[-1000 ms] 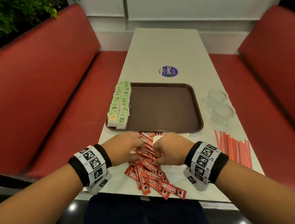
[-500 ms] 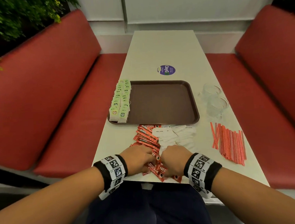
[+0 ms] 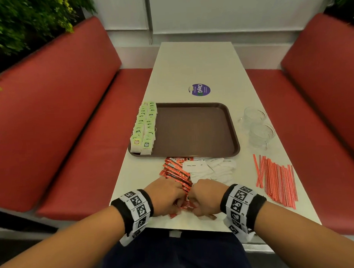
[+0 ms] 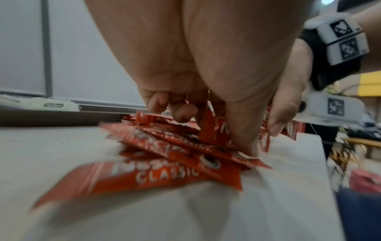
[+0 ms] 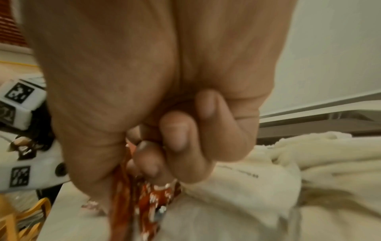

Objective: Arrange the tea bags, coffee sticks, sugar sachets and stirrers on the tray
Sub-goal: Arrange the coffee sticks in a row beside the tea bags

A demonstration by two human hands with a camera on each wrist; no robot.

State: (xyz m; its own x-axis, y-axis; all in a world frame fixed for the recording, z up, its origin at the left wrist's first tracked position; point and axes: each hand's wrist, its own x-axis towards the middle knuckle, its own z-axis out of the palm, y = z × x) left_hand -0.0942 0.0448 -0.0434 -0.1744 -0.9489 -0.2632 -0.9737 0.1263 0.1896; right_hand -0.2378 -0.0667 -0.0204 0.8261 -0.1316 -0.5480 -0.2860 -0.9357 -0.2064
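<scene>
A brown tray (image 3: pixel 194 131) lies mid-table, with two rows of green-tagged tea bags (image 3: pixel 144 126) along its left rim. Red coffee sticks (image 3: pixel 175 170) are heaped between the tray and the near table edge. My left hand (image 3: pixel 166 195) and right hand (image 3: pixel 207 196) sit side by side over the near end of that heap. In the left wrist view the left hand (image 4: pixel 206 117) pinches coffee sticks (image 4: pixel 164 153). In the right wrist view the right hand (image 5: pixel 148 159) grips red sticks (image 5: pixel 152 200). White sugar sachets (image 3: pixel 212 168) lie right of the heap. Red stirrers (image 3: pixel 277 178) lie at the right.
Two clear glass cups (image 3: pixel 257 126) stand right of the tray. A purple round sticker (image 3: pixel 201 89) is on the table (image 3: pixel 197 62) beyond the tray. Red bench seats flank the table on both sides. The near table edge is just under my wrists.
Both hands pulled back toward the near table edge, dragging along the coffee stick heap. The far part of the heap and the sugar sachets are now uncovered.
</scene>
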